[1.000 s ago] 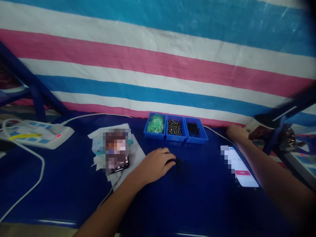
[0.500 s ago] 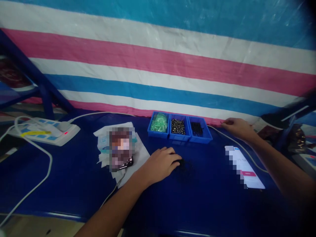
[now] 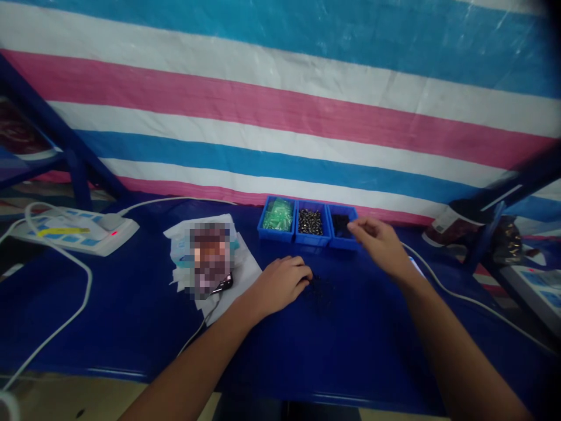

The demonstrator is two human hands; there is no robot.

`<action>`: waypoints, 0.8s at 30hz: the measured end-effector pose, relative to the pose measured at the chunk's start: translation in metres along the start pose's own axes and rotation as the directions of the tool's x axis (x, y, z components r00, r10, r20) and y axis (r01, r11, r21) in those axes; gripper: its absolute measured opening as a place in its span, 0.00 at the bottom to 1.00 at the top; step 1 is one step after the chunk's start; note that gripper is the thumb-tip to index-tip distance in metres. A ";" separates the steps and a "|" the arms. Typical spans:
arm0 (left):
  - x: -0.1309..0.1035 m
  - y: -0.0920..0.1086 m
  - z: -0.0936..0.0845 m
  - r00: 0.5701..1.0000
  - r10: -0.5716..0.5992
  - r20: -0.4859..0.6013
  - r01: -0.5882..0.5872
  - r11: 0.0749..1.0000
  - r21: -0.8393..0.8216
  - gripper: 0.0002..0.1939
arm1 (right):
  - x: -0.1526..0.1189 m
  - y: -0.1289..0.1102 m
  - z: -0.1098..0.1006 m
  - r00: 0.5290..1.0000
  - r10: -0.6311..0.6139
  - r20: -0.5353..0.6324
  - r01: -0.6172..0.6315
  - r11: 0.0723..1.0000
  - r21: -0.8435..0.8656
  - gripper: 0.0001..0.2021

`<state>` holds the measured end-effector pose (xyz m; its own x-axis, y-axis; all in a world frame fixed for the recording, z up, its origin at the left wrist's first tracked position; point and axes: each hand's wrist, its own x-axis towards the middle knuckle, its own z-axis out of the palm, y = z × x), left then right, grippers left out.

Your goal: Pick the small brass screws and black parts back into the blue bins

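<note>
My left hand [image 3: 283, 285] rests on the blue table with its fingers curled together at the left edge of a loose pile of small black pieces [image 3: 322, 292]. Anything under its fingertips is hidden. Over the right edge of a blue bin [image 3: 344, 242] holding similar black pieces [image 3: 340, 225], my right hand [image 3: 380, 242] has thumb and forefinger pinched. What lies in the pinch is too small to make out. To the left, touching that bin, are a bin of metal pieces [image 3: 310, 222] and a bin of clear green pieces [image 3: 279, 215].
A phone [image 3: 222, 285] lies on a white and teal packet [image 3: 179, 248] at left. A power strip [image 3: 118, 234] with white cables stands further left. My right forearm mostly covers another phone [image 3: 416, 266]. A dark cup [image 3: 451, 225] and a second power strip [image 3: 537, 292] are at right.
My right hand has moved left, from the back right of the table to the bin of black pieces. My left hand stays beside the black pile. The view has shifted slightly.
</note>
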<state>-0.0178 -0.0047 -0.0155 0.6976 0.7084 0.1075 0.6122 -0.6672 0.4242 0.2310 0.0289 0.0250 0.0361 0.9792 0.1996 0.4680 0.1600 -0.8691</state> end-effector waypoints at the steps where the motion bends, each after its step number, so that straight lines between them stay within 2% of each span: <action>1: 0.000 0.000 0.000 1.000 -0.004 0.000 0.004 1.000 0.008 0.08 | -0.009 0.000 0.007 1.000 -0.005 0.016 0.005 1.000 -0.002 0.14; 7: 0.000 0.001 0.000 0.999 -0.042 0.002 0.042 0.999 -0.006 0.07 | -0.040 0.008 0.037 0.999 -0.026 0.033 0.028 0.998 -0.052 0.12; 11: 0.000 0.003 -0.005 0.997 -0.062 -0.037 0.058 0.995 -0.084 0.07 | -0.048 0.004 0.039 0.995 -0.063 0.081 0.069 0.995 -0.071 0.10; 16: 0.003 0.005 -0.011 0.979 -0.094 -0.180 0.062 0.982 -0.177 0.07 | -0.056 -0.005 0.043 0.960 -0.163 0.229 0.194 0.973 -0.124 0.10; 20: 0.004 0.006 -0.014 0.958 -0.100 -0.269 0.033 0.970 -0.242 0.07 | -0.058 -0.007 0.048 0.942 -0.216 0.258 0.256 0.958 -0.132 0.13; 24: 0.004 0.009 -0.016 0.958 -0.077 -0.275 -0.005 0.958 -0.286 0.06 | -0.059 -0.008 0.050 0.945 -0.214 0.250 0.246 0.964 -0.105 0.13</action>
<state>-0.0155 -0.0045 0.0031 0.5190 0.7935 0.3180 0.4767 -0.5774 0.6628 0.1812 -0.0235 -0.0022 -0.2862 0.9219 0.2612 0.5523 0.3815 -0.7412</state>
